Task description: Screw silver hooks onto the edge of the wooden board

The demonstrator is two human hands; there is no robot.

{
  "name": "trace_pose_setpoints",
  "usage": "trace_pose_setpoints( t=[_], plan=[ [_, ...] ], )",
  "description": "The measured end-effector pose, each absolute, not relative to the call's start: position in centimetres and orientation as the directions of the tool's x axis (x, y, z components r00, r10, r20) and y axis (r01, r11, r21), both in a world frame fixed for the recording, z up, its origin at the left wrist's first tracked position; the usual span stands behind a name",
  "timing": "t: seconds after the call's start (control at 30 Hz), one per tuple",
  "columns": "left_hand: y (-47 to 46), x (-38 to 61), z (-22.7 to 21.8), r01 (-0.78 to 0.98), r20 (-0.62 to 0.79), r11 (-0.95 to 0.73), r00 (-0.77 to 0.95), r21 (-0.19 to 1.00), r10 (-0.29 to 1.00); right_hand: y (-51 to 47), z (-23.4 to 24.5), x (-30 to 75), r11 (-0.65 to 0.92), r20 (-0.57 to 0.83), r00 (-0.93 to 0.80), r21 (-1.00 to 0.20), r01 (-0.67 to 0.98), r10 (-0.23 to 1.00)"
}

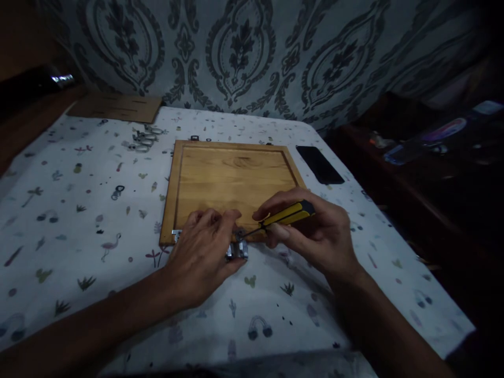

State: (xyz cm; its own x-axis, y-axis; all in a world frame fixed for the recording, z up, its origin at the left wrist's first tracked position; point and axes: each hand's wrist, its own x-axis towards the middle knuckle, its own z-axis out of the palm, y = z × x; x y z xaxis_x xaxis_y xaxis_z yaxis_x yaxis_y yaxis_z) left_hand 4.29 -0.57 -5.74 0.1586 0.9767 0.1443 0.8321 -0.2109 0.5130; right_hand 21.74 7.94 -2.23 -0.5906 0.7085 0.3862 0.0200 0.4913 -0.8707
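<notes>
A wooden panel with a raised frame (232,178) lies flat on the table. At its near edge sits a shiny metal hinge (242,249), partly covered by my left hand (205,247). The thumb and fingers of that hand close around the hinge and press it against the wood. My right hand (315,226) grips a yellow and black screwdriver (289,214), its shaft slanting down to the left. The tip meets the hinge, though any screw there is too small to make out. Another metal piece (176,234) shows at the panel's near left corner.
A black phone (320,165) lies right of the panel. Several metal parts (145,138) are grouped at the back left, near a flat cardboard piece (116,107). A small dark ring-shaped item (117,192) appears left of the panel. Beyond the table's right edge rests a plastic bottle (441,131).
</notes>
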Motion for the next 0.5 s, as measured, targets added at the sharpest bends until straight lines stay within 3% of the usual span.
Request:
trace_pose_setpoints(
  t=[0.17,0.4,0.5],
  plan=[
    [-0.5,4.3,-5.8,0.832,0.154,-0.211,0.153,0.513,0.976,7.8,-2.2,21.5,0.516,0.420,-0.577,-0.857,0.004,0.701],
    [-0.6,4.3,-5.9,0.833,0.142,-0.208,0.157,0.513,0.977,7.5,-3.0,21.5,0.548,0.517,-0.342,-0.837,-0.007,0.785],
    [-0.7,4.3,-5.9,0.832,0.143,-0.210,0.159,0.514,0.977,7.6,-3.1,21.5,0.546,0.507,-0.348,-0.838,0.015,0.788]
  ],
)
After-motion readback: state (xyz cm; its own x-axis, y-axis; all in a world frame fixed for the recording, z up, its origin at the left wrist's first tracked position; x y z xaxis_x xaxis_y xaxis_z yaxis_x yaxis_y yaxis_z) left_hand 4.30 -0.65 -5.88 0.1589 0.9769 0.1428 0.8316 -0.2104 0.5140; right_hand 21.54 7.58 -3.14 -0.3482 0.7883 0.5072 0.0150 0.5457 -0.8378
